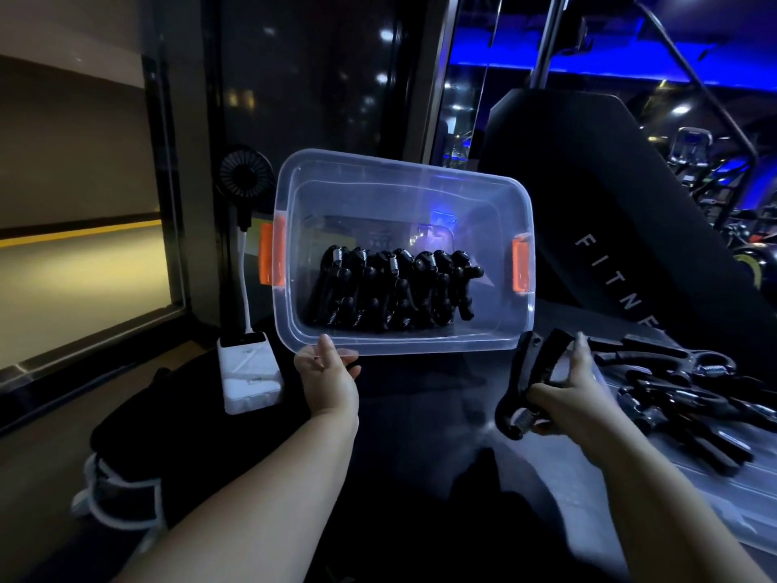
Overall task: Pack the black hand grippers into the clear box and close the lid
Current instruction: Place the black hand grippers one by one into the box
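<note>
Head view, nearest first: the left hand [326, 372] grips the near rim of the clear box [403, 345], thumb on top and fingers curled beneath, tipping the open box toward the person. The right hand [572, 393] has its fingers clamped round one black hand gripper [532, 382], spring end down, held just beside the box's near right corner over the dark table [420, 385].

The step in hand looks like adding this gripper to the row [391, 288] already in the box. To do it well, keep the box tilted and steady, turn the gripper to match the others, and slot it into the free space at the right end so the row stays tight and low enough for the lid.

Counts: one box with two orange latches [267, 254], one at each end. One gripper is in the hand. Roughly eight are packed, overlapping too much for a sure count. At least four more lie in a loose pile [681, 393] to the right, on what appears to be the clear lid [714, 477].

Farther left stand one white power bank [248, 372] and one small fan [244, 178].
</note>
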